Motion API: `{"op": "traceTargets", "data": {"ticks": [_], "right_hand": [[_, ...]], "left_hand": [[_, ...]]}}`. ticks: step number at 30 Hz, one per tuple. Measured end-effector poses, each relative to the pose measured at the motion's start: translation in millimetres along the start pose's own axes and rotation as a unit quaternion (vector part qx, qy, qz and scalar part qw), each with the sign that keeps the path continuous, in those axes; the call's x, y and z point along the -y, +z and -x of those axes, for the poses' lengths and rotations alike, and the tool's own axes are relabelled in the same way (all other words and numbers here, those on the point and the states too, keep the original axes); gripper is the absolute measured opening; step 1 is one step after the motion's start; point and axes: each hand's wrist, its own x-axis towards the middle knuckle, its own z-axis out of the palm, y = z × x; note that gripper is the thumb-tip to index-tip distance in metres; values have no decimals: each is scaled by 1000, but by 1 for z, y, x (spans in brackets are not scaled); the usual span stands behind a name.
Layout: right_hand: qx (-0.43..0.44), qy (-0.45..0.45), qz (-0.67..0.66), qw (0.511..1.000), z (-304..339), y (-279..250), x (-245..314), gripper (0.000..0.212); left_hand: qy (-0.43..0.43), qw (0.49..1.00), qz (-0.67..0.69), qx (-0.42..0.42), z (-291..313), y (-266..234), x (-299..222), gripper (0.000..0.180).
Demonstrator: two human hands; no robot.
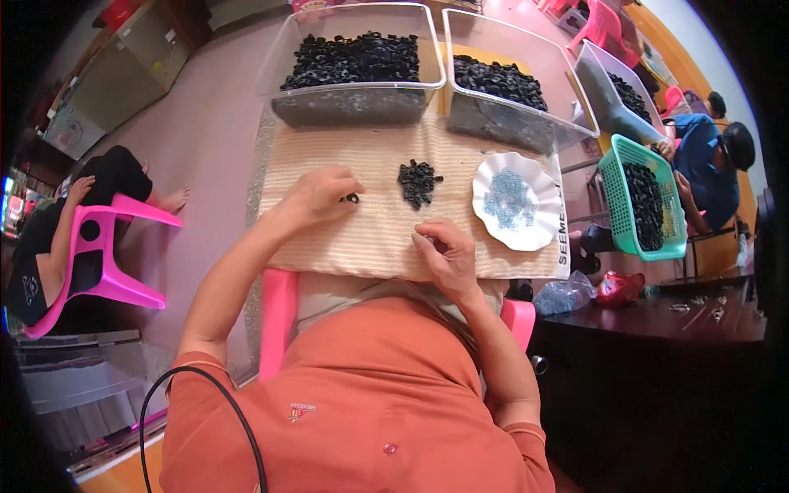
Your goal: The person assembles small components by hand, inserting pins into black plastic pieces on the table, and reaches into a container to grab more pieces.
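Note:
My left hand [316, 195] is over the left part of a beige ribbed cloth [370, 238], its fingers closed on a small black ring-shaped piece [352, 198]. Nearer to me and to the right, my right hand [448, 256] rests low above the cloth with thumb and fingertips pinched. Whatever may be between them is too small to name. Beyond both hands lies a loose pile of small black pieces [419, 183]. A white scalloped plate [537, 236] stands to its right, holding many tiny clear bluish pieces [509, 199].
Two clear plastic bins [353, 107] [501, 123] of black pieces stand along the far edge. At right are a green basket [612, 168], another bin [596, 78], a seated person in blue [707, 164] and a dark table [657, 320]. Someone sits at left on a pink chair [123, 283].

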Motion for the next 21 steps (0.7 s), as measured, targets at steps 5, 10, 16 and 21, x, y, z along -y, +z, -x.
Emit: {"op": "traceTargets", "data": {"ticks": [5, 10, 16, 21], "right_hand": [[5, -11, 33, 999, 1, -4, 7, 11], [-22, -67, 120, 990, 0, -31, 25, 15], [-69, -49, 289, 953, -4, -112, 40, 19], [-32, -3, 416, 909, -7, -153, 28, 23]], "left_hand": [[35, 998, -16, -48, -3, 8, -16, 22], [61, 994, -9, -85, -3, 16, -27, 18], [58, 986, 34, -150, -3, 30, -51, 19], [73, 974, 100, -191, -5, 40, -64, 23]]}}
